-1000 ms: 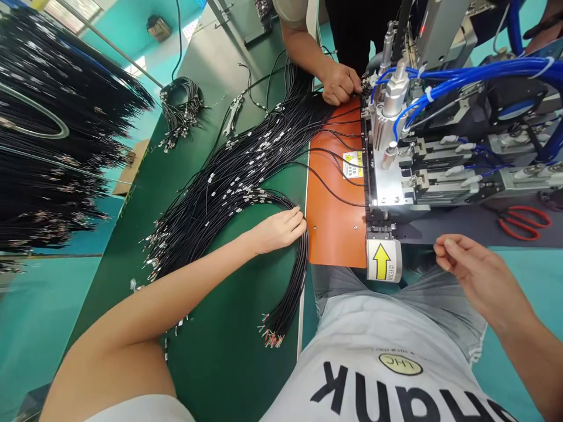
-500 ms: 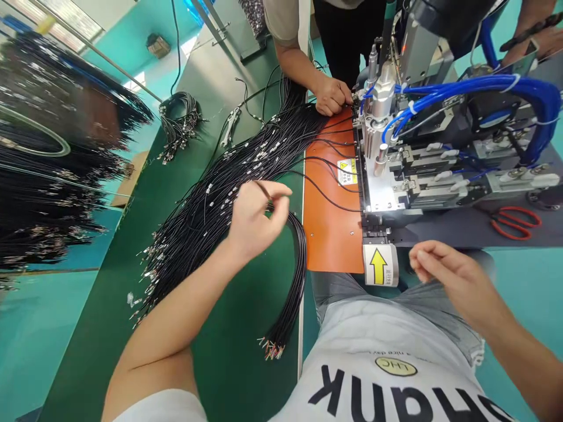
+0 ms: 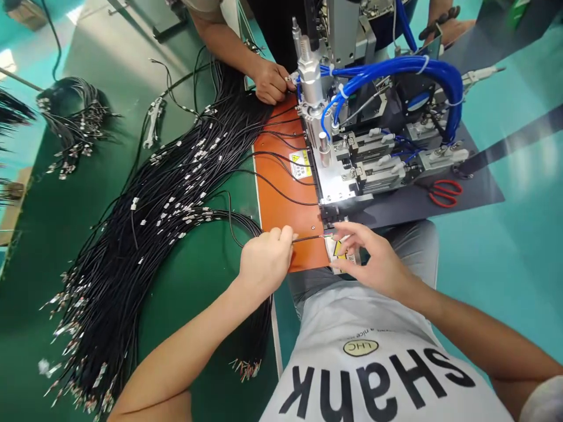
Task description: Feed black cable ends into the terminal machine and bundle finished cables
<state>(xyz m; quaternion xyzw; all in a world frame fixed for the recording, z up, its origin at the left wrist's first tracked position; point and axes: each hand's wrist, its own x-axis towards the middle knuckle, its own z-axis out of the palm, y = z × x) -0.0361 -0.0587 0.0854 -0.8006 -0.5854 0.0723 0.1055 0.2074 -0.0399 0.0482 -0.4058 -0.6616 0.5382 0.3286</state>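
Note:
My left hand [image 3: 266, 257] is closed around a black cable [image 3: 307, 238] over the front part of the orange plate. The cable's stripped end, with thin coloured wires, points right toward my right hand [image 3: 373, 257]. That hand is open, thumb and fingers apart, close by the wire tips and over the arrow label [image 3: 341, 249]. A large bundle of black cables [image 3: 176, 176] with white tags lies left of my hands. Several cables run from it across the orange plate [image 3: 281, 202] into the edge of the machine [image 3: 338, 170].
A co-worker's hand [image 3: 270, 82] is at the machine's far corner. Red-handled scissors [image 3: 445, 193] lie on the dark plate at right. A wrench [image 3: 153, 120] and a coiled cable bunch [image 3: 81, 120] rest on the green table [image 3: 197, 328]. Blue hoses [image 3: 396, 64] arch over the machine.
My left hand has moved right over the orange plate and now has a cable in it. My right hand has come left to the cable's end and opened. The view has shifted right.

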